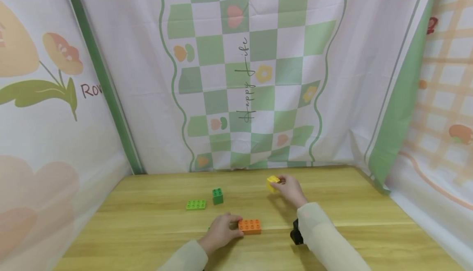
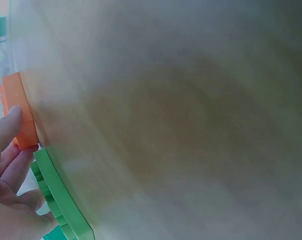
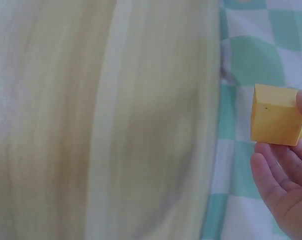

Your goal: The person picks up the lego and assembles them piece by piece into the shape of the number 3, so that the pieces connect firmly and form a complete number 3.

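My left hand (image 1: 221, 230) holds the left end of an orange toy brick (image 1: 249, 226) between thumb and fingers. The brick lies studs up on the wooden table, and in the left wrist view the thumb presses on the side of the orange brick (image 2: 22, 112). A green brick (image 2: 65, 200) stands close beside that hand, mostly hidden by it in the head view. My right hand (image 1: 290, 191) pinches a yellow brick (image 1: 272, 183) above the table's far part. The right wrist view shows the yellow brick (image 3: 276, 115) between thumb and fingertips, its smooth faces toward the camera.
Left of centre on the table (image 1: 148, 221) lie a flat light green brick (image 1: 196, 205) and a taller dark green brick (image 1: 217, 196). A checkered curtain (image 1: 251, 98) hangs along the back edge. A black device (image 1: 297, 233) sits at the right wrist.
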A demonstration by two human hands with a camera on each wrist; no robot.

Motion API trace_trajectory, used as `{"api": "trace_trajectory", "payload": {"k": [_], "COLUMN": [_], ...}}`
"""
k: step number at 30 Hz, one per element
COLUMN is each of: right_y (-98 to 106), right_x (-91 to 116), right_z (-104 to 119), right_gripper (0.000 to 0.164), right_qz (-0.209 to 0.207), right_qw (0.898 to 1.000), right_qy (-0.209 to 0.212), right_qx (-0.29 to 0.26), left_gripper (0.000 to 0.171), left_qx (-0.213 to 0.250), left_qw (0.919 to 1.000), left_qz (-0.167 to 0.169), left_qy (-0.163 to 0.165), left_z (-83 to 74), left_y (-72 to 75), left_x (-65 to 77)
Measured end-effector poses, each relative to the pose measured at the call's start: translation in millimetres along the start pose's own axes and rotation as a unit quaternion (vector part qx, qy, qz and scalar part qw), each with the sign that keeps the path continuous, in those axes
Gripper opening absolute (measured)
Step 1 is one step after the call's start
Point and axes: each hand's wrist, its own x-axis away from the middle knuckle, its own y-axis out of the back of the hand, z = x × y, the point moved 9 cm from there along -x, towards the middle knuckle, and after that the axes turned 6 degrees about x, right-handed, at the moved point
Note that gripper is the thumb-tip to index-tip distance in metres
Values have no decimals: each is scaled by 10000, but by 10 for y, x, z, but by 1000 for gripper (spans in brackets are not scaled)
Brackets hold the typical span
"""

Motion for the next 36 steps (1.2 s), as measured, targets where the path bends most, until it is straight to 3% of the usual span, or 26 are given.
{"api": "trace_trajectory", "payload": {"k": [12,24,36], "right_y": [11,-44,-144], "right_x": [88,231,355], "right_z": [328,476,546], "right_gripper": [34,35,37], "right_qz": [115,312,860], "right_qw": [9986,9962,9892], "right_qy": [513,802,1139], "right_qx": [76,-163,-340], "left_gripper": [43,43,41], "left_qx": [-63,-87,-72], "left_qw": [10000,10000,9998], "left_qz": [22,15,85], "left_qy": [44,5,140], "left_z": [0,0,15], "left_y": [1,0,-15], "left_x": [0,-1,-6]}}
